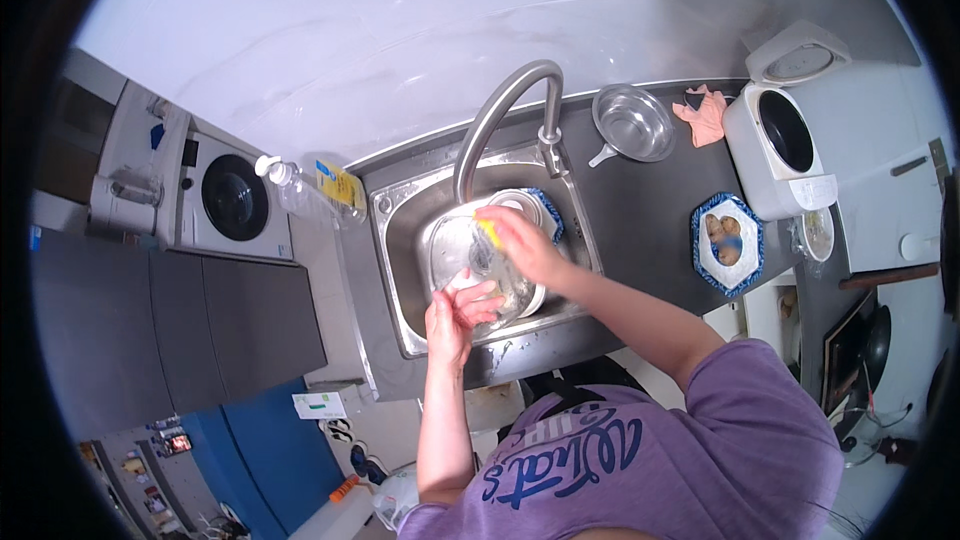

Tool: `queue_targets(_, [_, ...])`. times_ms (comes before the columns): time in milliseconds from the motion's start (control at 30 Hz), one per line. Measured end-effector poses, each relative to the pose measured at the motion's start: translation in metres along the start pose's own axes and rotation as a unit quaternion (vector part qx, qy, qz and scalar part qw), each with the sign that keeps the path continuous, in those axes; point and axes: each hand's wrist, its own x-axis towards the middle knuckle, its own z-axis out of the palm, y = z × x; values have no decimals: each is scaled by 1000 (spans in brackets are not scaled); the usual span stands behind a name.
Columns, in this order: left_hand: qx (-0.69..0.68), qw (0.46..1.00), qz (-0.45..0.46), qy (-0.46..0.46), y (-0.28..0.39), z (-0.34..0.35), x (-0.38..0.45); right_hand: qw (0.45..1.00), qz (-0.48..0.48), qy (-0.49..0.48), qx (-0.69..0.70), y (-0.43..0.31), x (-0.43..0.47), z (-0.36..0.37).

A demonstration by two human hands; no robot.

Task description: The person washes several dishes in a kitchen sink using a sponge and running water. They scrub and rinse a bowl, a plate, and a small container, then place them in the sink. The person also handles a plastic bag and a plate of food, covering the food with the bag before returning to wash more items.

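Over the stainless steel sink [402, 247], my left hand [457, 315] supports the lower edge of a clear round dish or lid [454, 244]; its exact kind is hard to tell. My right hand [529, 247] presses a yellow sponge [489, 231] against its upper right side. Beneath, partly covered by my hands, white dishes [517, 199] and a blue-patterned plate [551, 214] lie in the basin. The curved metal faucet [506, 101] arches above them.
Left of the sink stand a clear pump bottle [289, 184] and a yellow-labelled bottle [341, 187]. To the right are a metal bowl [634, 124], a peach cloth [703, 118], an open white rice cooker [757, 157] and a blue-rimmed plate [731, 208] holding several potato-like pieces.
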Motion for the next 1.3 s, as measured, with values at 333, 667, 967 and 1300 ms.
queue_targets(333, [-89, 995, -28, 21, -5, -1, -5, 962, 197, -165, 93, 43, 30, -2])
queue_targets(667, [-252, 957, 37, 137, -23, 12, 1, 949, -27, -42, -311, -7, -80, 37])
queue_targets(967, [27, 999, -31, 15, 3, -9, -13, 979, 117, -142, -83, -17, 16, 13])
queue_targets(1300, [-98, 995, 20, 2, 19, -7, -13, 863, 389, -189, 261, 15, 40, -1])
